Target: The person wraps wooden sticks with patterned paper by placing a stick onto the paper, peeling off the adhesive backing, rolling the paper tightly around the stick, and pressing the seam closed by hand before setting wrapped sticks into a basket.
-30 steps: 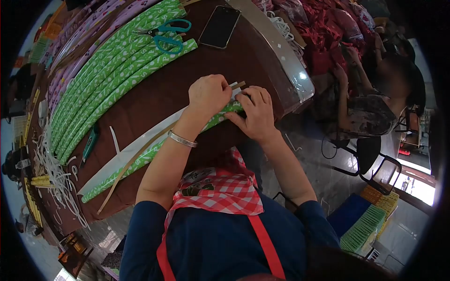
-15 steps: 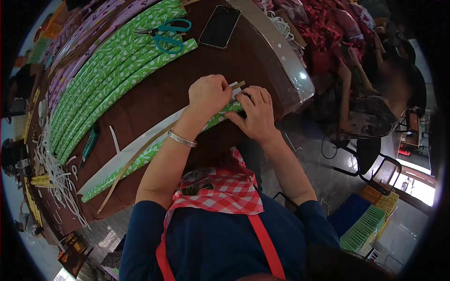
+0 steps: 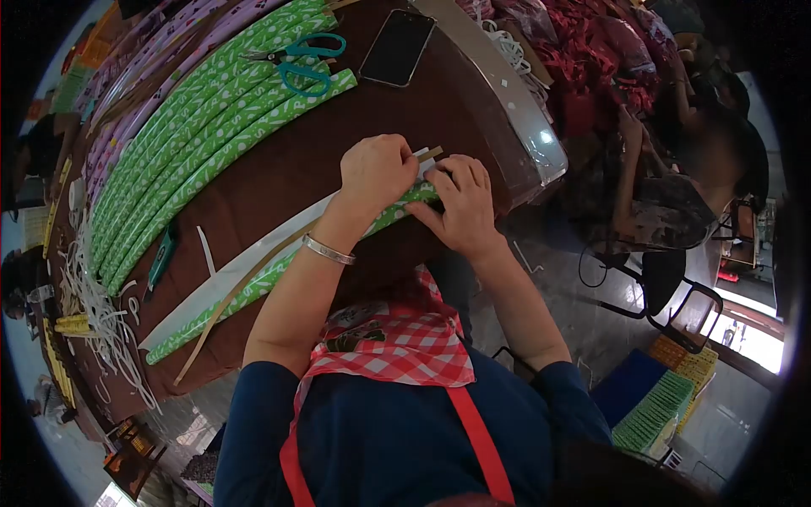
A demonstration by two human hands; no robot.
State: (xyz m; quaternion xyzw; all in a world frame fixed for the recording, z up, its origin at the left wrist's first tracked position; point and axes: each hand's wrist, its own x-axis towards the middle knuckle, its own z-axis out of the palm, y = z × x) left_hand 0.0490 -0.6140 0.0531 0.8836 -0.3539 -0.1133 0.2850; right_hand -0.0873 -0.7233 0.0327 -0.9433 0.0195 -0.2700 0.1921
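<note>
Brown table, green paper, red-filled bag

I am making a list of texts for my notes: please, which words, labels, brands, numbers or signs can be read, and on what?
No complete word, brand or number is readable.
Green rolls: white letter-like marks, too small.
Partly rolled green sheet: similar marks, too small.
Phone: dark screen, no text visible.
Apron: dark print, no readable words.
</note>
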